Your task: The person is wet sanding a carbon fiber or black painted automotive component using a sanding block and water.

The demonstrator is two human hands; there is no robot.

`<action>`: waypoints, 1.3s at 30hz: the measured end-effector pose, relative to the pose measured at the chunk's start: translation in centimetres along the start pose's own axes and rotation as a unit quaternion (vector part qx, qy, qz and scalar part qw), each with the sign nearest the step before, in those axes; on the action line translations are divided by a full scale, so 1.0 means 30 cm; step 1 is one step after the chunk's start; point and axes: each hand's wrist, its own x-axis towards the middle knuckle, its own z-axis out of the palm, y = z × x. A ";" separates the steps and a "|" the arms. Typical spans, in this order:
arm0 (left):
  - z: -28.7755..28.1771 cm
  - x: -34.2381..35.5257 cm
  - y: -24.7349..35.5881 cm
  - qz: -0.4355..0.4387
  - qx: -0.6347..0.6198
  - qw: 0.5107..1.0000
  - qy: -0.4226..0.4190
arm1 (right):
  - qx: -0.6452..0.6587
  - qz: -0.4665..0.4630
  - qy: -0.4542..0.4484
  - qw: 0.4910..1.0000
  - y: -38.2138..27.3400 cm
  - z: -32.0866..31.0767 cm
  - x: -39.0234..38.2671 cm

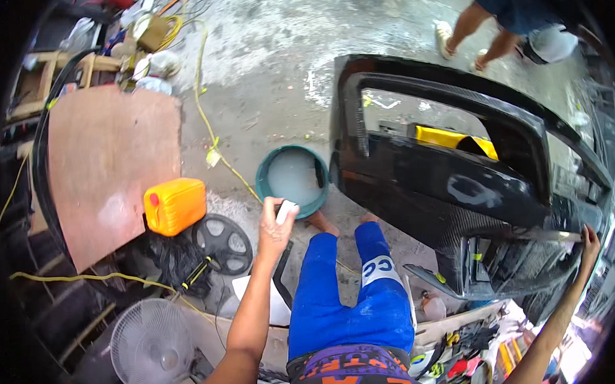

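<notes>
My left hand (275,227) is closed round a small white block (287,211), whose exact kind I cannot make out. Just beyond it stands a round green tub (261,168) of cloudy greyish water, a dark object against its right inner side. To the right is a large black vehicle body panel (415,162) with carbon-weave areas, a wide opening and a greyish smear on its face. My right hand (590,243) reaches far out to its lower right edge, fingers curled at that edge; how firmly they grip is hard to see.
An orange jerrycan (179,206), a black wheel cover (222,244), a plywood sheet (110,165) and a fan (154,346) stand left. A yellow cord (206,114) crosses the concrete. Another person's legs (469,27) are at the far right. Clutter (476,352) lies near right.
</notes>
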 end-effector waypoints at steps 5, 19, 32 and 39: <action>-0.089 -0.056 0.037 0.017 0.062 0.998 0.027 | 0.135 -0.082 0.066 0.985 -0.337 0.337 -0.096; -0.097 -0.101 -0.106 0.010 -0.025 0.999 0.039 | -0.061 -0.590 -0.192 0.782 -2.094 1.738 -0.296; -0.214 -0.121 -0.202 -0.031 -0.049 0.996 0.071 | -0.077 -0.599 -0.148 0.783 -2.158 1.761 -0.327; -0.211 -0.118 -0.191 -0.034 -0.041 0.997 0.062 | -0.139 -0.591 -0.207 0.767 -2.165 1.743 -0.336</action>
